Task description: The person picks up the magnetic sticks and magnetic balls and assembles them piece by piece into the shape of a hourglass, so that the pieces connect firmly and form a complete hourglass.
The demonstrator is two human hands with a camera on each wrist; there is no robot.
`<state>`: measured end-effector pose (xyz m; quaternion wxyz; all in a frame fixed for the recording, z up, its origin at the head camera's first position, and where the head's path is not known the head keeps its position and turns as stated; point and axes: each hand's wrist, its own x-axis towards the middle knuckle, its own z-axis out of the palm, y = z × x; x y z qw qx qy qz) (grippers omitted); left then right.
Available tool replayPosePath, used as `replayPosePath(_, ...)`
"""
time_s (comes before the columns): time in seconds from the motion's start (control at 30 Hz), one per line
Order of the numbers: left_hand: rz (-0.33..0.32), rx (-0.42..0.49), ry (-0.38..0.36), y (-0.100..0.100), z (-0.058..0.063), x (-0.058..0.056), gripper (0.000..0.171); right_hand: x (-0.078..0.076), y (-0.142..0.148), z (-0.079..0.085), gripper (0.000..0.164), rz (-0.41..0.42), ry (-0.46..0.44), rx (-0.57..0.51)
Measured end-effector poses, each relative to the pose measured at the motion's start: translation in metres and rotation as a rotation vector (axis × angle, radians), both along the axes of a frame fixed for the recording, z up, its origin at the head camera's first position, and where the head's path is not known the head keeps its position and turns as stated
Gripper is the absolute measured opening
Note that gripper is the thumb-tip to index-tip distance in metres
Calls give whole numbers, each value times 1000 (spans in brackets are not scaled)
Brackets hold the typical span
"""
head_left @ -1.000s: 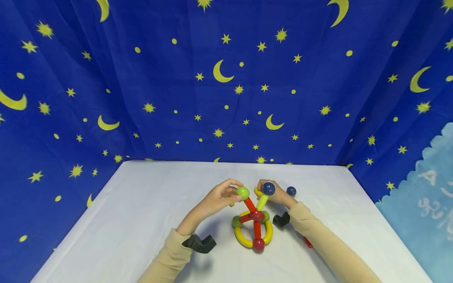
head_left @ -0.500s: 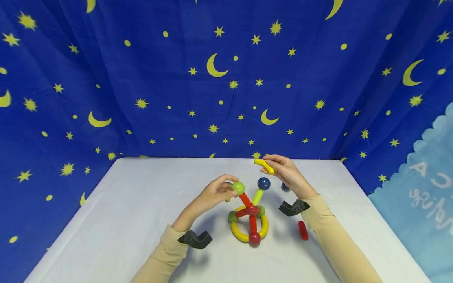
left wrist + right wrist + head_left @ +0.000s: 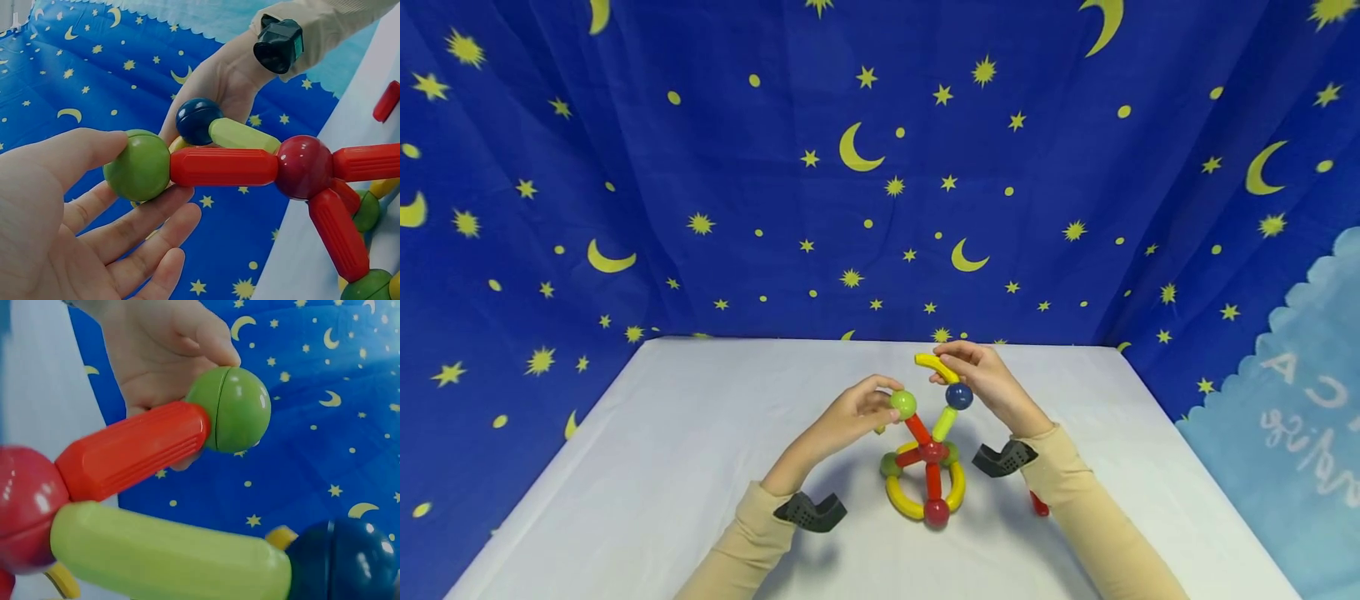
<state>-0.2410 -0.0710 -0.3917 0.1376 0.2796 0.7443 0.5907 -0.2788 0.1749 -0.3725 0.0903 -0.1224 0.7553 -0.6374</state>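
A structure of rods and balls stands on the table. Its base is a ring of curved yellow rods [image 3: 904,503], and red rods [image 3: 224,167] meet at a central red ball [image 3: 304,167]. My left hand [image 3: 855,414] pinches the light green ball [image 3: 139,167] atop one slanting red rod, thumb above and fingers beneath. A lime rod [image 3: 169,551] leads up to a dark blue ball [image 3: 958,396]. At that ball, my right hand [image 3: 985,379] holds a curved yellow rod [image 3: 934,363], its lower end right at the ball's top. In the right wrist view this hand is mostly out of frame.
A loose red rod [image 3: 1039,503] lies on the white table [image 3: 700,500], partly covered by the right sleeve. Behind the left hand a bit of a yellow piece [image 3: 880,430] shows. A blue star-patterned cloth [image 3: 775,192] hangs behind the table.
My right hand has lifted the curved yellow rod from the back of the table and brought it left and down to the dark blue ball. The left hand keeps its hold on the green ball.
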Motion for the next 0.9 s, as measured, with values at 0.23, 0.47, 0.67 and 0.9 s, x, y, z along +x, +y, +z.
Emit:
replayPosePath(0.23, 5, -17, 3, 0, -2, 0, 37, 5, -2, -4, 39, 72, -42, -65)
replayPosePath(0.47, 6, -46, 38, -2, 2, 1, 49, 3, 1, -3, 40, 147, -61, -41)
replayPosePath(0.67, 17, -78, 47, -6, 2, 1, 57, 4, -2, -4, 40, 183, -99, -31)
replayPosePath(0.9, 4, -111, 46, -5, 2, -1, 53, 2, -1, 0, 38, 223, -135, -61)
